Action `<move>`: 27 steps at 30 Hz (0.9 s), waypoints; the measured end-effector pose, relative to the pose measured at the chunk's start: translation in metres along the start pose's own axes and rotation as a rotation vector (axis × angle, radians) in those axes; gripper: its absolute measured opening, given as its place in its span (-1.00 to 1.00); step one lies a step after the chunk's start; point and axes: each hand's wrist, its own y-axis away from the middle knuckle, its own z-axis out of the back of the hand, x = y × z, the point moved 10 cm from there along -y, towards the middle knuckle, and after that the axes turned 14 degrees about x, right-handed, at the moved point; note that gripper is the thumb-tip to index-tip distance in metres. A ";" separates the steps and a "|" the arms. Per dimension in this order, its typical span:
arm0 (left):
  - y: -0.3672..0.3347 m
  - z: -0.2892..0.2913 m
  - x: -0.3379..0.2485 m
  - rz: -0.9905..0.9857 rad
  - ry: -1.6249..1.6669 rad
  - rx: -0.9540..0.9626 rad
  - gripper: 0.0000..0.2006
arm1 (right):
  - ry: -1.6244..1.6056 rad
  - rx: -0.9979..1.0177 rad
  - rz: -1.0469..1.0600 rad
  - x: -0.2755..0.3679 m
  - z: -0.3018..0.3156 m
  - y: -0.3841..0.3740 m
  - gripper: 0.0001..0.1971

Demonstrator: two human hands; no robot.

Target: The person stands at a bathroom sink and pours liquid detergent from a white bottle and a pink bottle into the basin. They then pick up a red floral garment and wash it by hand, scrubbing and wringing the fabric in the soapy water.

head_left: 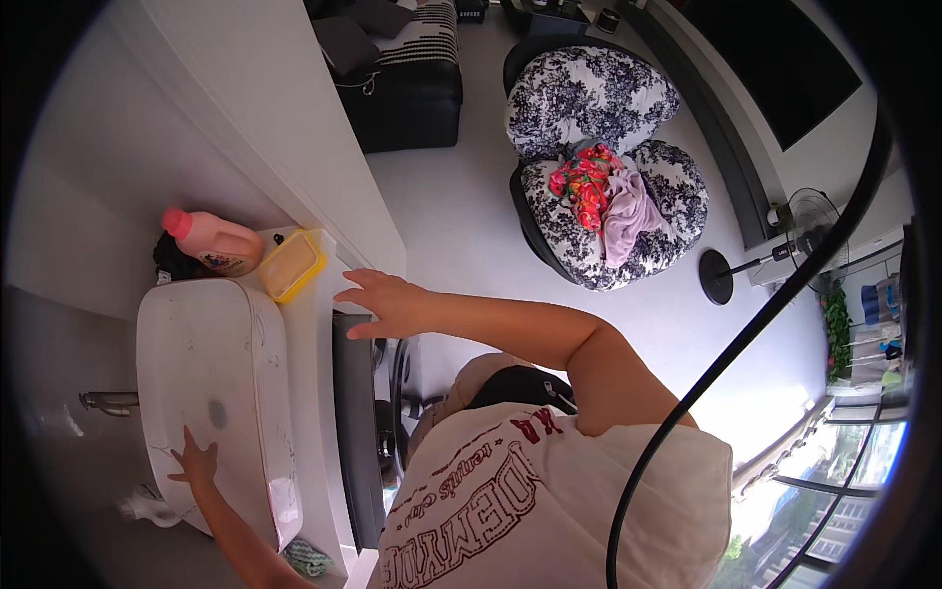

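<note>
Head view: saw left hand [199,461] spread, over the inside of the white washbasin [186,344], just beside the drain [217,413] on the side toward the basin's left end. Couldn't tell contact from hovering there. Saw right hand [392,306] spread too, thumb well apart from the fingers, by the front edge of the counter [312,344]. Saw nothing pinched in either.

Found the washbasin with its long axis along the counter, crosswise to the body. Put left hand nearer: directly at the basin, with right hand back outside its front rim.

Found the yellow-rimmed plastic container [291,267] near the counter's front right corner, long axis slanted to the front edge. Read it as ahead of right hand and slightly to its right, near but apart; well apart from left hand, off to the right and closer to the body.

Noted pink detergent bottle [226,245] beyond the container at the counter's right end, tap [110,401] behind the basin, green-white cloth [309,558] near the front left corner.
</note>
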 end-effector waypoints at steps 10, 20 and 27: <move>-0.023 0.019 0.121 0.072 0.461 -0.619 -0.28 | -0.128 0.004 -0.223 -0.164 0.044 0.076 -0.25; 0.106 0.059 -0.057 -0.236 2.501 -0.597 -0.34 | -0.403 -0.405 -1.181 -0.538 0.061 0.346 -0.03; 0.112 0.085 -0.137 -0.420 2.076 -0.437 -0.35 | -0.743 -0.505 -1.511 -0.645 0.017 0.446 0.03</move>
